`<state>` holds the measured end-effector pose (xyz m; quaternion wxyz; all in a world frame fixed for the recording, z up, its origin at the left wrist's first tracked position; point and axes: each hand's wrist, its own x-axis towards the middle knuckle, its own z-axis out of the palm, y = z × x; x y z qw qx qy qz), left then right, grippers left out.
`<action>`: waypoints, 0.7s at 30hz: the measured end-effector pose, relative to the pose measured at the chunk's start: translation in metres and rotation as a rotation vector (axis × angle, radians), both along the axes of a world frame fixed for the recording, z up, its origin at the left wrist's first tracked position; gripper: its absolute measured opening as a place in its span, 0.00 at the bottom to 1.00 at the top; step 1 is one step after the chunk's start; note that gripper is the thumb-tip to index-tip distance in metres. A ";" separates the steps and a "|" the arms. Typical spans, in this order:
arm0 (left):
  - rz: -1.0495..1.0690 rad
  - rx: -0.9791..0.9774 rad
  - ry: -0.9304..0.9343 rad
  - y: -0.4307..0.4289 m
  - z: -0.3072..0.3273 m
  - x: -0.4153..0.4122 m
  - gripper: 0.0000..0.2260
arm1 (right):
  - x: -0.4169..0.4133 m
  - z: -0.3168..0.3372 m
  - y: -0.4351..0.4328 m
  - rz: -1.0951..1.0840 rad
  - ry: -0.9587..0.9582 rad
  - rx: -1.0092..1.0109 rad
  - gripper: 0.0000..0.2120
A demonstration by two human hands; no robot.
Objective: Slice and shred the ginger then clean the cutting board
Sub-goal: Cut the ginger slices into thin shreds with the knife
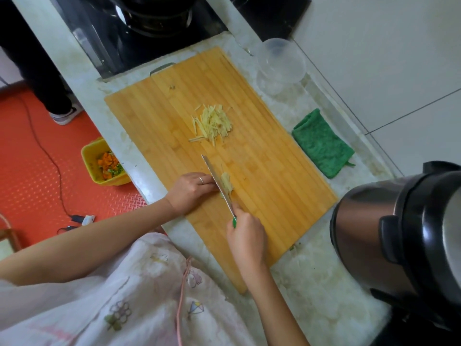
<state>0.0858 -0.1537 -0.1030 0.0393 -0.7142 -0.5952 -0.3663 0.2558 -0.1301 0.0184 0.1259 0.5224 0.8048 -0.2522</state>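
R hand [245, 236] grips knife [216, 179]; L hand [192, 191] holds ginger [227, 185].

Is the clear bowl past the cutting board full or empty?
Empty: the clear bowl is see-through and nothing shows inside it.

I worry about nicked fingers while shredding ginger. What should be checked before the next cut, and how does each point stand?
1. Right hand grips the knife by its handle: ok.
2. Left hand holds the ginger at the blade: ok.
3. Left fingertips clear of the edge: cannot tell, the blade hides them.
4. Shreds piled away from the cut: ok.
5. Board lies flat on the counter: ok.
6. Cloth beside the board for cleaning: ok.
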 end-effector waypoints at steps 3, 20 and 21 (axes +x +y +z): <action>0.005 0.007 -0.001 0.001 0.002 -0.002 0.18 | 0.002 0.000 -0.002 0.005 -0.001 0.006 0.21; -0.007 -0.001 -0.006 0.000 -0.001 -0.001 0.18 | -0.012 -0.011 0.003 -0.057 0.014 -0.014 0.21; -0.008 -0.007 -0.011 -0.001 -0.001 -0.001 0.18 | -0.013 -0.010 0.003 -0.062 0.024 -0.018 0.21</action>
